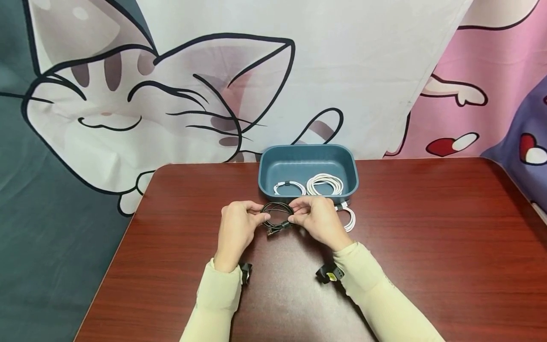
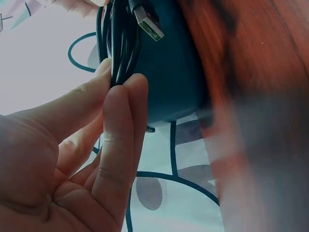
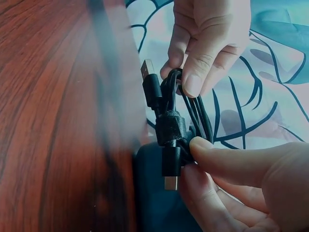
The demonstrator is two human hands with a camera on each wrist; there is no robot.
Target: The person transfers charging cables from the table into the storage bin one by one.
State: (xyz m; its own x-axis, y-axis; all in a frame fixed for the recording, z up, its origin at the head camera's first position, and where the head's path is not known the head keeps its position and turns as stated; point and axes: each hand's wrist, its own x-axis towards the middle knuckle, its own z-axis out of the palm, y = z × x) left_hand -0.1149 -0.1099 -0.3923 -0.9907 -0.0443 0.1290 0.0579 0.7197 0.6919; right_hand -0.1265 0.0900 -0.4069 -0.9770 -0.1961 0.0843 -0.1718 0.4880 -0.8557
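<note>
Both hands hold a coiled black USB cable [image 1: 279, 225] just in front of a blue bin [image 1: 299, 164]. My left hand [image 1: 239, 225] pinches the coil's left side between thumb and fingertips. On the opposite side, my right hand [image 1: 320, 221] pinches it near a black strap [image 3: 170, 128] that binds the loops. Two metal-tipped plugs stick out by the strap in the right wrist view, one of them a USB plug [image 3: 151, 89]. Beside the right hand, a white coiled cable [image 1: 352, 221] lies on the table, partly hidden by that hand.
Inside the bin sit a thick white cable coil [image 1: 311, 185] and a smaller white one [image 1: 303, 187]. The bin stands at the far edge of the reddish-brown wooden table [image 1: 427, 237]. Behind hangs a cloth [image 1: 363, 61] printed with a cartoon cat.
</note>
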